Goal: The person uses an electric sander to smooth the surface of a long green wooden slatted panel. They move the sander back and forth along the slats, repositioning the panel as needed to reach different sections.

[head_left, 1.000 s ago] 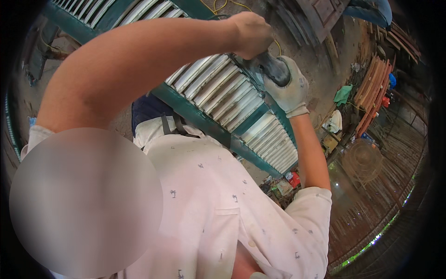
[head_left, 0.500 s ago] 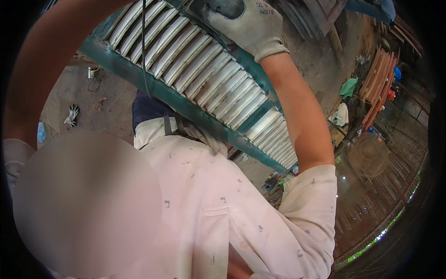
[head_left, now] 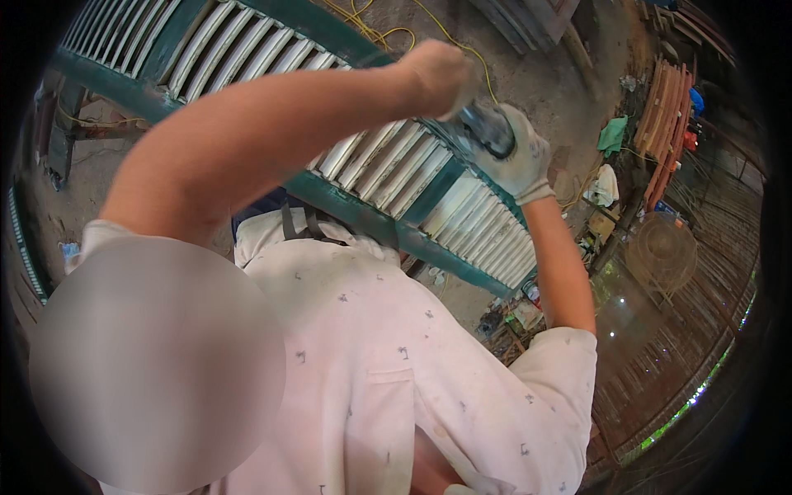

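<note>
A long louvred shutter (head_left: 445, 257) with a green frame and bare, worn slats lies slantwise in front of me. Over its far edge, right of the middle, is a dark hand-held power tool that looks like a sander (head_left: 488, 130). My right hand (head_left: 521, 161), in a pale knitted glove, is wrapped round its right end. My left hand (head_left: 437, 78) is bent over the tool's other end with its fingers curled in; motion blurs them. The left forearm crosses above the slats and covers part of them. The tool's underside is hidden.
A yellow cord (head_left: 373, 31) loops on the floor beyond the shutter. To the right lie stacked reddish boards (head_left: 667, 115), a green cloth (head_left: 612, 136), a white bag (head_left: 604, 188) and a round wire guard (head_left: 662, 254). A wooden stand (head_left: 64, 136) shows at the left.
My right hand and the tool have moved down and right along the shutter. My left hand has come into view beside the tool. The view has shifted, showing more of the shutter's left end.
</note>
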`<state>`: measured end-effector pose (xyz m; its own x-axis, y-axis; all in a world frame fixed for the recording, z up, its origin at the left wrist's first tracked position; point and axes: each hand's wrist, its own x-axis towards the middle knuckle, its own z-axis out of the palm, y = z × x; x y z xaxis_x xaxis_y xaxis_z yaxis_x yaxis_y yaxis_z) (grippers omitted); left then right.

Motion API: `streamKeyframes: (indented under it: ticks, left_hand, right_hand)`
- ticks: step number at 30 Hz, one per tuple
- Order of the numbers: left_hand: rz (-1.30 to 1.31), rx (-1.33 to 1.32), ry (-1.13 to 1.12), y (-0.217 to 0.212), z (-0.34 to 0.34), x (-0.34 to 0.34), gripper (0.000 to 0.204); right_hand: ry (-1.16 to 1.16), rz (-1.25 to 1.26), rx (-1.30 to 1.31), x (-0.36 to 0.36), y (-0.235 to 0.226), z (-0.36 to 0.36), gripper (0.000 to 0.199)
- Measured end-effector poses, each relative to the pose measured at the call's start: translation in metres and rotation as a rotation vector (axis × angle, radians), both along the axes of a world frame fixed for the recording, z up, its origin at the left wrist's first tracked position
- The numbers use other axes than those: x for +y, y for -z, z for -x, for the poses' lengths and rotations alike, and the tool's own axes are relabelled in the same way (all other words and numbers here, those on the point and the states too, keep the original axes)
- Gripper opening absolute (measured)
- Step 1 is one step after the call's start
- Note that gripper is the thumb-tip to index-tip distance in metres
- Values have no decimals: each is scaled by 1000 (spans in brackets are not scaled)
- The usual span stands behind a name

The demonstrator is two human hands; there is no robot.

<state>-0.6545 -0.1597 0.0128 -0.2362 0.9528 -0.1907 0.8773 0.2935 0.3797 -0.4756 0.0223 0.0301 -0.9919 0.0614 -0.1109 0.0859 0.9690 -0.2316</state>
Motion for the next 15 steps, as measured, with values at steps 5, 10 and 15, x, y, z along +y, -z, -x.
streamKeyframes:
  ticks: [5,10,15]
  left_hand:
    - [-40,-12,37,3,-26,20,17]
    - [-53,45,12,4,6,-8,18]
    - [4,105,-50,9,55,-53,17]
  right_hand:
    - [38,-1,-8,15,-1,-28,73]
    - [28,-2,139,-19,6,1,70]
    - [12,116,164,-56,11,60,66]
